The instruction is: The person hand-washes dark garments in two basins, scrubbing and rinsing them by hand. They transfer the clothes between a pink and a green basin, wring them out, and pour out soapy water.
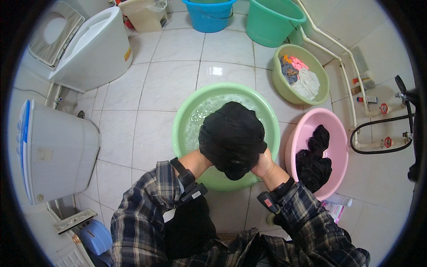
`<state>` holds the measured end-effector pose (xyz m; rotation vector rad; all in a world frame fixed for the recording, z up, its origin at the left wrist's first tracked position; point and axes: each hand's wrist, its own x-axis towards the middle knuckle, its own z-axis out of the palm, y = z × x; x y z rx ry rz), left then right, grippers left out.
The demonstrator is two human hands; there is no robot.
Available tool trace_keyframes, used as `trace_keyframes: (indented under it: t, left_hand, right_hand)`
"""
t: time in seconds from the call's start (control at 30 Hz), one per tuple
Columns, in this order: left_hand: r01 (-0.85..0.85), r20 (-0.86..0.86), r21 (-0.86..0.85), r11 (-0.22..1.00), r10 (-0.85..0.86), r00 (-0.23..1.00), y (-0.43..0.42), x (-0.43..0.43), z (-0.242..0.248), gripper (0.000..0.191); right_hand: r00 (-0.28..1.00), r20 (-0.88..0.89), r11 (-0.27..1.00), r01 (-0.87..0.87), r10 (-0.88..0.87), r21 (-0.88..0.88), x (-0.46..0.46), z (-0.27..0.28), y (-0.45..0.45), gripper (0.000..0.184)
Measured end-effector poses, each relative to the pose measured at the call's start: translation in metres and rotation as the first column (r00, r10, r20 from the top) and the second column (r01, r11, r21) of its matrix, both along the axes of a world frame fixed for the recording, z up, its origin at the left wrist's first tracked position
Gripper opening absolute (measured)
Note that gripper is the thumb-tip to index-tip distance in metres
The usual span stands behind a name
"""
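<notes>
A bunched black garment (232, 138) is held up over a light green plastic basin (177, 133) of sudsy water (196, 121). My left hand (204, 161) supports the bundle from its left side, with most fingers hidden under the cloth. On the right side, my right hand (263, 163) grips the same bundle near its lower edge; its fingertips are also covered. Both wrists wear black straps with small devices. Whether the bundle's underside touches the water cannot be seen.
To the right, a pink basin (338, 147) contains dark clothes, and an olive-green basin (278, 78) holds mixed clothes. Blue (211, 16) and green buckets (273, 26) stand ahead. A toilet (100, 50) and white appliance (63, 150) are left; pipes (354, 100) and a black hose (377, 118) run along the right wall.
</notes>
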<state>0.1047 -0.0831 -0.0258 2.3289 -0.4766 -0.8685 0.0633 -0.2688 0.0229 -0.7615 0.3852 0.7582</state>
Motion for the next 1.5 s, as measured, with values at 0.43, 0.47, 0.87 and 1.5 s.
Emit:
trace_keyframes:
  t: [0.43, 0.47, 0.87, 1.5]
  left_hand:
    - [-0.714, 0.026, -0.21, 0.668, 0.734, 0.679, 0.146, -0.009, 0.051, 0.039]
    - [-0.764, 0.029, -0.231, 0.603, 0.789, 0.614, 0.162, -0.013, 0.054, 0.039]
    - [-0.938, -0.058, -0.346, 0.012, 0.998, 0.034, 0.293, -0.107, 0.061, 0.041]
    - [-0.906, -0.183, -0.397, -0.149, 0.98, -0.081, 0.314, -0.157, 0.051, 0.045]
  right_hand:
    - [0.933, 0.041, 0.338, -0.089, 0.359, -0.937, -0.001, -0.045, -0.119, 0.056]
    - [0.952, -0.043, 0.312, -0.142, 0.302, -0.939, -0.01, -0.056, -0.115, 0.046]
    - [0.89, 0.369, 0.634, 0.452, -0.269, -0.628, 0.033, -0.04, -0.076, 0.025]
    - [0.913, 0.146, 0.784, 0.403, -0.381, -0.472, 0.114, 0.005, -0.022, 0.042]
